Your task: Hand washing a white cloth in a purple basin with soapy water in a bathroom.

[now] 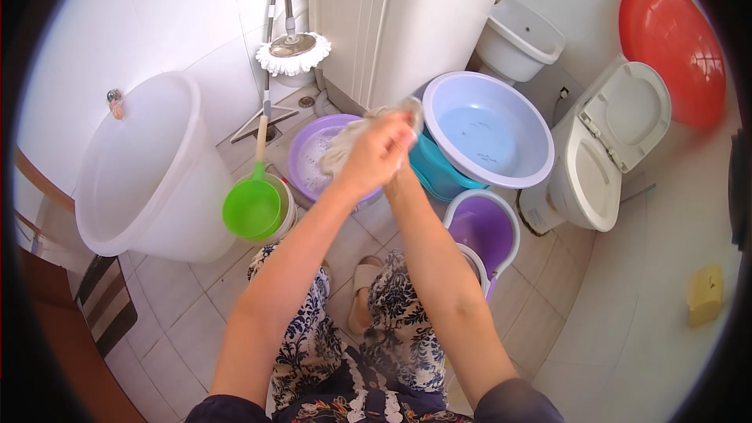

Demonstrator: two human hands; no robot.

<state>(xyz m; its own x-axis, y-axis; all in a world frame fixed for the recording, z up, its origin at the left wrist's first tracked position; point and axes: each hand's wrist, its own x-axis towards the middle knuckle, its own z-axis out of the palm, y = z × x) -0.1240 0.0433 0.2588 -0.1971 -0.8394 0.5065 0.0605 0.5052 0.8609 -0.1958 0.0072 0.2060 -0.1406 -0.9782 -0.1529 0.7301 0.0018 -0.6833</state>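
My left hand [376, 150] and my right hand [402, 147] are close together in front of me, both shut on a wet, pale cloth [346, 144]. One end of the cloth bunches above the hands, while the rest hangs to their left over a purple basin [299, 170] of sudsy water. The fingers overlap and are partly blurred, so which fingers hold which fold cannot be told. Just right of the hands, a large lavender basin [487, 129] rests tilted on a teal tub [435, 173].
A green dipper [252, 208] lies over a small bucket left of the purple basin. Farther left stands a big white tub [194, 188]. A purple mop bucket [482, 229] and a toilet [593, 182] are on the right. A mop [294, 53] leans at the back.
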